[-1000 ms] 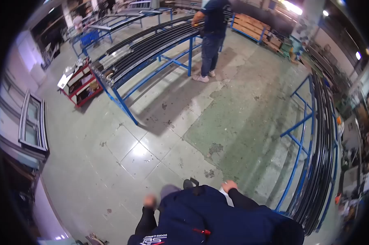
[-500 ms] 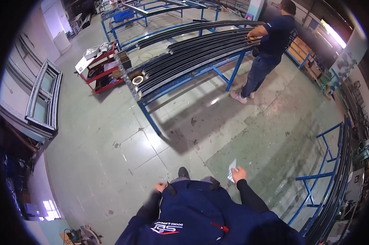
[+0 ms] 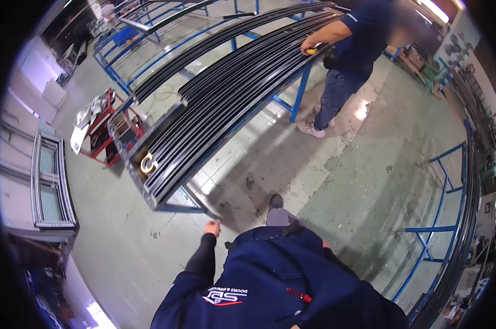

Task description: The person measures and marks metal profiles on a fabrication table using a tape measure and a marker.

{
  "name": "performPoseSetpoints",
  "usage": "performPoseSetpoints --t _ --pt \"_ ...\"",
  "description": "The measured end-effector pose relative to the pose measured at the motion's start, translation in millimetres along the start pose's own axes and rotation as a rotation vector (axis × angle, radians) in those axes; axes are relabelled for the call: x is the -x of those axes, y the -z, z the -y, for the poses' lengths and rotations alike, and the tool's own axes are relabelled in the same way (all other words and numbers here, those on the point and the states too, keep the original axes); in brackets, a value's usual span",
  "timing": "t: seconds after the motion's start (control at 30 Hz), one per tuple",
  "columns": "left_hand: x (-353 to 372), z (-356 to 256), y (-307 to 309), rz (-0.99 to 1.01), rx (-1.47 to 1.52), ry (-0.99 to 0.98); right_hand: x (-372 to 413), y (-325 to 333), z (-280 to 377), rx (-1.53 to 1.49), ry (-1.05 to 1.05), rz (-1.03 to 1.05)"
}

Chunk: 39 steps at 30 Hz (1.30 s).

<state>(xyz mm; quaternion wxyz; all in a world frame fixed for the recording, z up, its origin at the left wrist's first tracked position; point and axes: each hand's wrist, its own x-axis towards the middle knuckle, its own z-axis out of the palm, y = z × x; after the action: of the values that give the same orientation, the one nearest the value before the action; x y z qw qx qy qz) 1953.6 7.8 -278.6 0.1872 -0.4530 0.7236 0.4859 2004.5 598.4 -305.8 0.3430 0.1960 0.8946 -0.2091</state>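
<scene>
My left hand (image 3: 213, 227) hangs low in front of me, its fingers curled, close to the near corner of a blue metal rack (image 3: 188, 209); what it holds, if anything, is too small to make out. Only a sliver of my right hand (image 3: 326, 243) shows beside my jacket, its fingers hidden. Long dark profiles (image 3: 231, 90) lie side by side along the rack. A roll of tape (image 3: 148, 163) rests at their near end. Beside the rack a co-worker (image 3: 344, 60) has a hand at the profiles, with a small yellow object (image 3: 312, 51) at it.
A red cart (image 3: 101, 131) with items on it stands left of the rack. Window frames (image 3: 53, 178) lean at the far left. Another blue rack (image 3: 431, 230) with long profiles is on the right. More blue frames (image 3: 132, 33) are at the back left.
The rack and the co-worker appear nearer. My right hand, which held a white paper, has dropped almost out of sight behind my jacket; the paper no longer shows. My left hand is higher in view.
</scene>
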Motion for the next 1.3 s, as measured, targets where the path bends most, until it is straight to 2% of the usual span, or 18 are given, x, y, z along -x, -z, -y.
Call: performPoseSetpoints --t 0.03,0.07,0.1,0.17,0.23,0.3,0.37,0.4,0.5,0.63,0.7,0.77,0.83,0.87,0.97,1.03,1.13,1.3 --pt "-17 -4 -22 0.078 -0.136 -0.022 -31 30 21 0.008 0.039 0.038" --pt "-9 -24 -41 0.011 -0.321 -0.076 -52 70 45 -0.004 0.032 -0.028" --pt "-12 -37 -60 0.086 -0.21 -0.27 -62 109 67 -0.015 0.025 -0.087" --pt "-25 -78 -81 0.065 -0.161 -0.338 -65 190 127 0.043 0.117 -0.22" --pt "-29 -119 -113 0.061 -0.08 -0.379 -98 258 166 -0.072 0.08 -0.143" --pt "-34 -189 -113 0.078 -0.217 -0.346 -136 309 212 -0.035 0.142 -0.285" --pt "-64 -225 -120 0.128 -0.03 -0.175 -165 347 262 -0.173 0.114 -0.316" --pt "-83 -236 -123 0.129 -0.077 -0.184 -175 364 284 -0.22 0.078 -0.282" --pt "-131 -280 -138 0.026 -0.274 -0.241 -224 378 325 -0.117 0.158 -0.349" --pt "-182 -343 -155 0.172 0.117 -0.137 -261 381 349 0.068 0.11 -0.337" --pt "-213 -363 -168 0.203 -0.148 -0.284 -274 390 359 0.055 0.073 -0.377" --pt "-206 -392 -167 0.325 -0.236 -0.398 -274 410 371 0.146 0.032 -0.298" --pt "-234 -358 -186 0.222 -0.156 -0.517 -281 434 397 0.198 -0.046 -0.169" --pt "-246 -351 -186 0.159 -0.111 -0.591 -297 423 388 0.14 -0.015 -0.223" --pt "-242 -355 -175 0.195 -0.097 -0.683 -363 410 364 0.247 0.162 -0.016" --pt "-231 -363 -186 0.219 -0.074 -0.728 -383 437 391 0.297 0.271 0.013" --pt "-206 -380 -194 0.214 -0.063 -0.679 -453 449 392 0.412 0.326 0.069" --pt "-181 -417 -236 0.143 -0.029 -0.479 -491 531 435 0.307 0.257 0.045"
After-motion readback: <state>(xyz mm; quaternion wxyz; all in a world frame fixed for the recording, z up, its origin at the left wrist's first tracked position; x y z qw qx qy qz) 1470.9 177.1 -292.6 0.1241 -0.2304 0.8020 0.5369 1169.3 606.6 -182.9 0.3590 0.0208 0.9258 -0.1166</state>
